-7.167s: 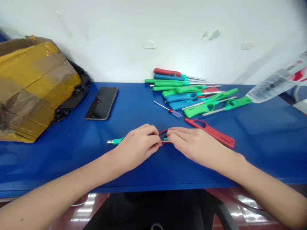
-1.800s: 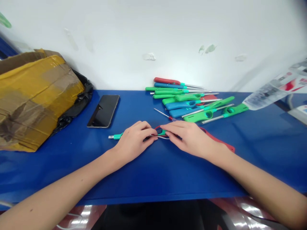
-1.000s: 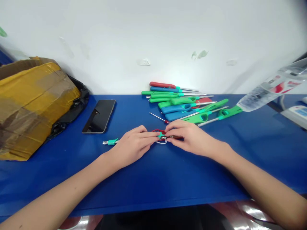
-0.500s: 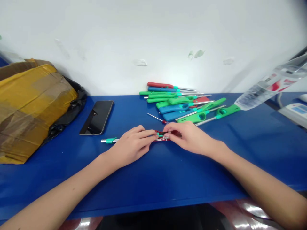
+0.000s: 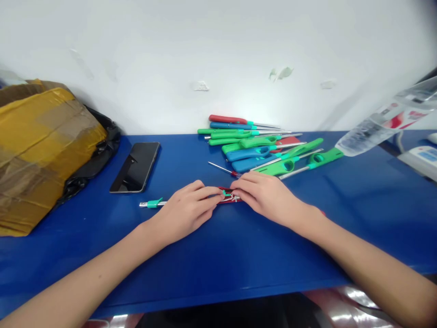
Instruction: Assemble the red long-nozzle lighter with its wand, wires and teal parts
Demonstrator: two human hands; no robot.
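Blue table (image 5: pixel 191 264) stands against a white wall (image 5: pixel 153 68). Reference item for all positions: the phone (image 5: pixel 135 167), lying flat, screen dark.

Opened lighter (image 5: pixel 228 200): to the right of the phone and nearer the person, lying lengthwise on the table. Its tube (image 5: pixel 143 204), with a green collar (image 5: pixel 154 203), extends leftward to a place below the phone. Red shell edges, a green part (image 5: pixel 225 194) and a white wire (image 5: pixel 234 198) are exposed between the hands.

Left hand (image 5: pixel 189 207): clamped on the opened lighter, fingers close together, tips at the green part. Right hand (image 5: pixel 266 193): fingertips drawn together over the opened lighter beside the white wire; whether they grip the wire cannot be told.

Right of the phone: screwdriver (image 5: pixel 220 167), handle partly hidden by the right hand; beyond it, a pile of lighters (image 5: pixel 251 163) in red, blue and green; farthest right, a bottle (image 5: pixel 375 123). Left of the phone: a taped box (image 5: pixel 41 150) against black plastic (image 5: pixel 92 164).
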